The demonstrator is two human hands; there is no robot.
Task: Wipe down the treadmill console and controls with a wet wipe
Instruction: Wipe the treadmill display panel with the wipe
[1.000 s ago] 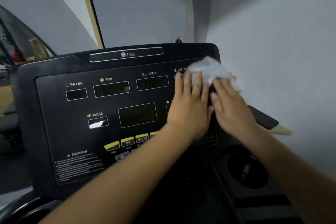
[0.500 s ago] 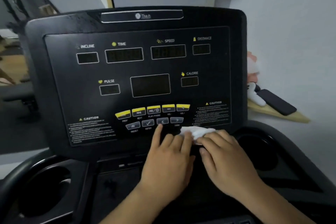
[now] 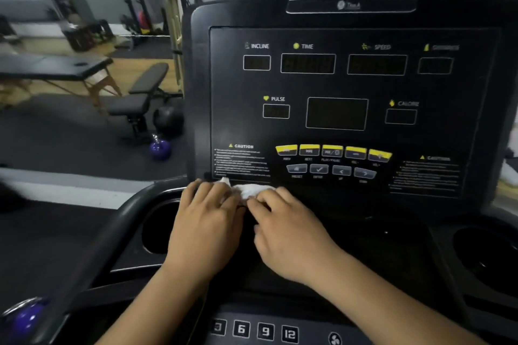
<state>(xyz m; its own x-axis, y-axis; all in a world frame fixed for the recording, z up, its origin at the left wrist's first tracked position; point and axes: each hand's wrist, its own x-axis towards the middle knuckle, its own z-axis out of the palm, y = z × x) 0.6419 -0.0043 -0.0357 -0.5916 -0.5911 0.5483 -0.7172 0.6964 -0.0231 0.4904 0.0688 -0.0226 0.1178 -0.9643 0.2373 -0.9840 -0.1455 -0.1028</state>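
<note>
The left-hand grip (image 3: 207, 221) is clenched on the crumpled white wet wipe (image 3: 249, 190). Its fingers are curled over the left part of the wipe and hold it down against the lower edge of the black treadmill console (image 3: 465, 109). The right-hand grip (image 3: 288, 232) lies just beside it. Its bent fingertips (image 3: 265, 199) rest on the right end of the same wipe, but I cannot tell if they really pinch it or only press on it. The two hands almost touch each other, and a small white corner of the wipe shows beyond the left fingers.

The wipe lies at the bottom left of the console face, directly under the small white caution text (image 3: 241, 161). To the right of this text is a row of five yellow buttons (image 3: 332, 151), and under them four grey buttons (image 3: 319, 169). The display windows above are all dark.

Below the hands, on the near panel, I see the square number keys 3, 6, 9 and 12 (image 3: 253, 330) and next to them a round fan symbol (image 3: 335, 338). A deep round black cup holder (image 3: 159, 228) is just left of the left hand, and a second cup holder (image 3: 487, 258) is at the far right.

Further away on the left, on the dark floor, stand a black padded weight bench (image 3: 143, 92), a black ball (image 3: 168, 120) and a purple kettlebell (image 3: 160, 148). Behind them is a black massage table with wooden legs (image 3: 56, 67).
</note>
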